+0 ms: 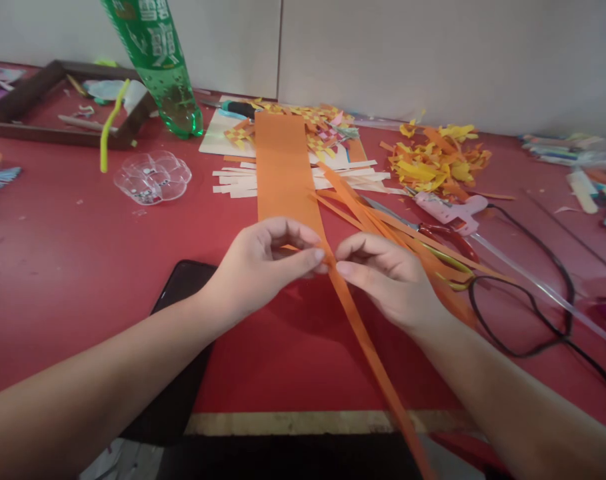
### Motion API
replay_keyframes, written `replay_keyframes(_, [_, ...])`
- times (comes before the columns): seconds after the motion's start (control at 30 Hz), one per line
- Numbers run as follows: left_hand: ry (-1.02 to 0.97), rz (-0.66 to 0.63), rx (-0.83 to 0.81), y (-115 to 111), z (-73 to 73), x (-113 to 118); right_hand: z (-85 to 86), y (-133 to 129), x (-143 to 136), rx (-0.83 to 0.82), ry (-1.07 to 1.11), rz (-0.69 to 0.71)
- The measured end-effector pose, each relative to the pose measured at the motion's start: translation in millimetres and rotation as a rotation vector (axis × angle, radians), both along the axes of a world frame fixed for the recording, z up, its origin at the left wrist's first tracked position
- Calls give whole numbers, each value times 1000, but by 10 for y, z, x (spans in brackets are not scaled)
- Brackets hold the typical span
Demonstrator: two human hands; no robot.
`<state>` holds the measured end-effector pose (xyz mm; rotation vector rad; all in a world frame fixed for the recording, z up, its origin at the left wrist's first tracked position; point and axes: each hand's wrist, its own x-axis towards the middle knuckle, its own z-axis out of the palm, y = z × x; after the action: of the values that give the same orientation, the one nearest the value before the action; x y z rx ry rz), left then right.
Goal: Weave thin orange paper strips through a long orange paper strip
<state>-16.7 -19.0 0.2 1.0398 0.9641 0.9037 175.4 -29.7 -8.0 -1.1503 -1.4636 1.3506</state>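
My left hand (265, 267) is closed in a pinch on the near right edge of a long orange paper sheet (283, 167). Close beside it, my right hand (390, 277) pinches a narrow orange paper strip (365, 340). That strip runs from between my fingertips down past the table's front edge. Whether it is still joined to the sheet is hidden by my fingers. Right of the sheet lies a bundle of loose orange strips (357, 203), partly over a pair of scissors with red handles (450, 240). White paper strips (235, 180) stick out beneath the sheet.
A black phone (183, 287) lies under my left forearm. Behind are a green bottle (175, 93), a clear bead tray (153, 177) and a dark frame (47, 133). On the right lie a pink glue gun (453, 210), its black cord (557, 267) and orange-yellow scraps (433, 163).
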Motion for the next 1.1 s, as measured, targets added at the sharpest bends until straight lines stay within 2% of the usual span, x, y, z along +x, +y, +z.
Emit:
replay_keyframes(0.07, [101, -92, 13, -22, 3, 9, -2, -13, -2, -12, 47, -6])
replay_keyframes(0.17, [132, -171, -6, -34, 0, 18, -5, -32, 4, -24, 59, -5])
replay_keyframes(0.43, [119, -202, -33, -31, -1, 14, -1, -41, 10, 1, -7, 8])
replay_keyframes(0.8, [180, -252, 3, -22, 14, 17, 36, -27, -12, 128, -78, 18])
replay_keyframes(0.9, [237, -247, 68, -40, 5, 18, 41, -23, -10, 143, -74, 28])
replay_keyframes(1.0, [303, -200, 220, -72, 5, 22, 43, -22, 2, 156, -63, 36])
replay_keyframes(1.1, [288, -156, 311, -93, 22, 23, 39, -23, 13, 147, -45, 53])
